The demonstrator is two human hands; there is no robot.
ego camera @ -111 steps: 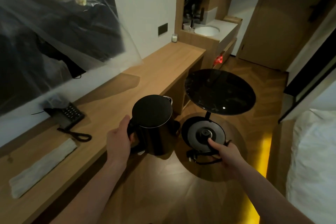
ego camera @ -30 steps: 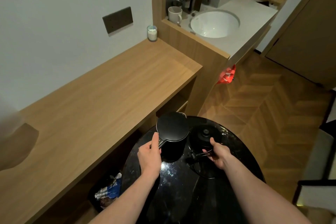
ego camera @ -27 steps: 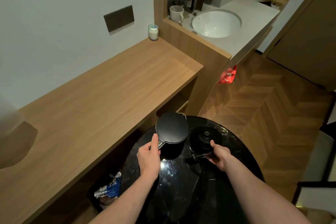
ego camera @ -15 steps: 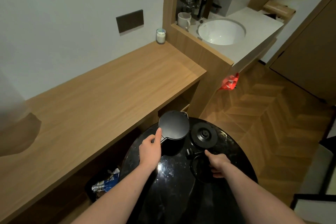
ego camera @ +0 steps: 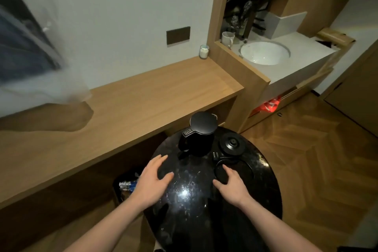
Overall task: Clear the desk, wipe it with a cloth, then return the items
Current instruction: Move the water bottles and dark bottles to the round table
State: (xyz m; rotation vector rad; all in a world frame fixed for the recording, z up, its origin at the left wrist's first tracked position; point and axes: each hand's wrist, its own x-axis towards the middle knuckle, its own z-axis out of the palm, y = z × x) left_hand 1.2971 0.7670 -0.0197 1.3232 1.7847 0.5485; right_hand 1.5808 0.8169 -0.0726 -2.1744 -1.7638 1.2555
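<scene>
1. Both hands are hovering empty over the round black table (ego camera: 263, 170) in the lower centre of the frame. The left hand (ego camera: 152, 178) is spread with straight fingers, and the right hand (ego camera: 231, 185) is relaxed with fingers slightly bent. Neither is gripping anything.

2. The kettle (ego camera: 201, 135) is standing upright near the table's upper rim, just left of its base (ego camera: 232, 143). The cord (ego camera: 227, 159) is lying looped below the base, close to the right hand's fingertips.

3. The kettle is sitting close to the rim nearest the desk (ego camera: 133, 104). A careless knock from the left hand, or a bump against the table, could be tipping it off onto the floor.

4. The cord is black on a glossy black top, so its full run is hard to make out; it may be reaching under the right hand. A finger catching it could be dragging the base sideways into the kettle.

5. The top is looking slick and reflective, so anything nudged is likely sliding rather than stopping.

6. A candle jar (ego camera: 204, 51) is still standing at the desk's far corner by the wall. Wiping before lifting it away is risking knocking it over, and that glass would probably be breaking.
</scene>
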